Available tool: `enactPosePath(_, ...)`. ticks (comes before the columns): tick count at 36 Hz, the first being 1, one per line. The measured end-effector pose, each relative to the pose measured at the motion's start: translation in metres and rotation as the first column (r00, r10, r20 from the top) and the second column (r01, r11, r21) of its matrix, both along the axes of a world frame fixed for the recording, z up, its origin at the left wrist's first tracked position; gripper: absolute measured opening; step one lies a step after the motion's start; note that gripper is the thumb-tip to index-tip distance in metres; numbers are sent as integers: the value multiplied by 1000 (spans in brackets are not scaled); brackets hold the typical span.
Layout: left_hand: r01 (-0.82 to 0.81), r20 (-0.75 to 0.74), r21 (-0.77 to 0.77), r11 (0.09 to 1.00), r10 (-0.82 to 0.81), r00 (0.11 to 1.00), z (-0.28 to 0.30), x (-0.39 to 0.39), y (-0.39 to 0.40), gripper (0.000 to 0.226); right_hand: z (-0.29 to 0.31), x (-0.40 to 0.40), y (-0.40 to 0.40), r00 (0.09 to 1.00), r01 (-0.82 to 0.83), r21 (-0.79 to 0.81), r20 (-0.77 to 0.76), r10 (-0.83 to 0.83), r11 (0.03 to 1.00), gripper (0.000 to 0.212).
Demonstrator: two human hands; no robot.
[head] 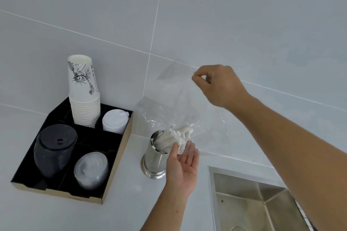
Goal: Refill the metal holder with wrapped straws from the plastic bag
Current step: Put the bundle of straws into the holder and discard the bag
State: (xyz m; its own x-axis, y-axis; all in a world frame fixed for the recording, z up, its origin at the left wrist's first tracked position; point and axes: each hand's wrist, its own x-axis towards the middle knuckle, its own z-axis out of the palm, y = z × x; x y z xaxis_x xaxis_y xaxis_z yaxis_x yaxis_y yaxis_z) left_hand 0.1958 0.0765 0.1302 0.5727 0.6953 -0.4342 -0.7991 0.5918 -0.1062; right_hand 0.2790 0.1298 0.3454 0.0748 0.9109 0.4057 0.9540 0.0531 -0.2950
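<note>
A shiny metal holder (156, 157) stands on the white counter beside the sink. A bunch of white wrapped straws (176, 136) leans out of its mouth, tilted to the right. Above it hangs a clear plastic bag (180, 99), upside down, its lower end over the straws. My right hand (218, 84) pinches the bag's upper corner against the wall. My left hand (183, 165) is palm up with fingers spread, just right of the holder, its fingertips touching the straw ends and the bag's edge.
A black cardboard tray (116, 165) at the left holds a stack of paper cups (84, 95), white lids (114, 121), black lids (54, 150) and clear lids (91, 169). A steel sink (251, 202) is sunk in the counter at the lower right. Tiled wall behind.
</note>
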Motion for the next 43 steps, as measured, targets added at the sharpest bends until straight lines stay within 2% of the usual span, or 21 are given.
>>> enactPosePath(4,1,15,-20,1000,-1,1000,-3,-2,1,41,10,-4,1,1000,-8,35,18,7,999,16)
enactPosePath(8,-3,25,-24,1000,4,1000,-8,-5,4,46,29,1,0,997,-10,143,-77,21,990,13)
enactPosePath(10,-7,22,-29,1000,8,1000,-9,-6,5,44,28,2,-1,995,-3,142,-100,18,990,11)
enactPosePath(14,-11,-21,-34,999,10,1000,-9,-2,7,34,15,6,-5,996,5,40,-94,-2,999,10)
enactPosePath(17,-29,-44,-43,999,27,999,-8,-1,9,29,13,13,-12,984,9,-35,-175,-15,999,30)
enactPosePath(21,-69,-58,-52,996,66,996,-6,2,12,24,9,19,-24,956,-10,-215,-288,-54,977,53)
enactPosePath(23,-83,-56,-59,995,80,995,-4,3,13,23,7,21,-30,952,10,-270,-293,-92,963,49)
enactPosePath(25,-96,-62,-67,993,92,994,-4,4,15,24,3,20,-32,958,55,-288,-256,-132,956,28)
enactPosePath(27,-103,-66,-65,993,99,993,-2,5,15,25,-1,16,-35,967,117,-251,-190,-168,961,8)
enactPosePath(31,-87,-77,-55,995,83,994,-1,4,12,31,-8,4,-34,987,161,-95,3,-162,982,19)
enactPosePath(36,-58,-46,-61,996,55,997,-3,-1,8,46,21,0,-31,990,135,20,-41,-135,991,19)
enactPosePath(43,-38,-23,-48,998,37,999,-4,-1,4,43,56,7,-38,990,84,40,-118,-78,996,22)
